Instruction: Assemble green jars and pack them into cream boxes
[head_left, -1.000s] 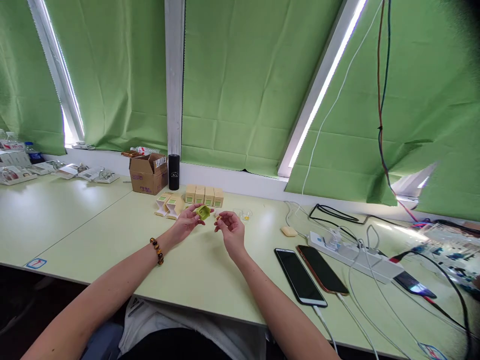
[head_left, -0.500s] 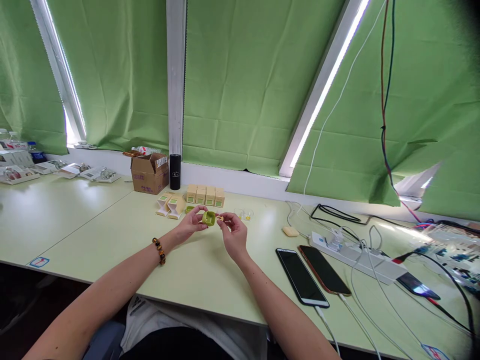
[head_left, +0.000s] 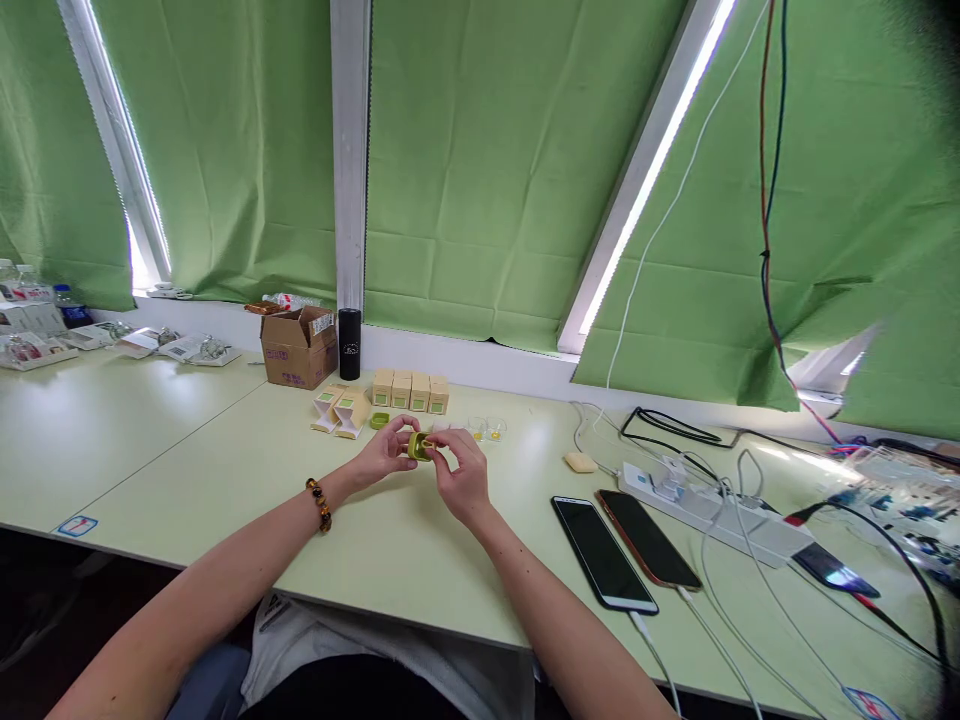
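Between the fingers of my left hand (head_left: 386, 450) is a small green square cup (head_left: 417, 447), its opening turned toward my right. My right hand (head_left: 461, 470) pinches a tiny pale-orange piece (head_left: 429, 443) at the mouth of the cup; how far inside it sits I cannot tell. Just behind my left fingers, a second green square part (head_left: 380, 420) lies on the table. Two small clear cups with yellow bits, the nearer-right one a clear cup (head_left: 496, 430), stand beyond my right hand.
Several small kraft boxes (head_left: 410, 391) stand in a row behind my hands, with two opened kraft boxes (head_left: 350, 412) to their left. Farther back are a cardboard carton (head_left: 298, 350) and a black cylinder (head_left: 349, 344). Rightward lie two phones, a white phone (head_left: 604, 553) nearest, and a power strip (head_left: 712, 515).
My right hand has moved left, bringing the pale-orange piece from beside the green cup to its opening. The cup has tilted and dropped slightly; the green part behind is more visible.
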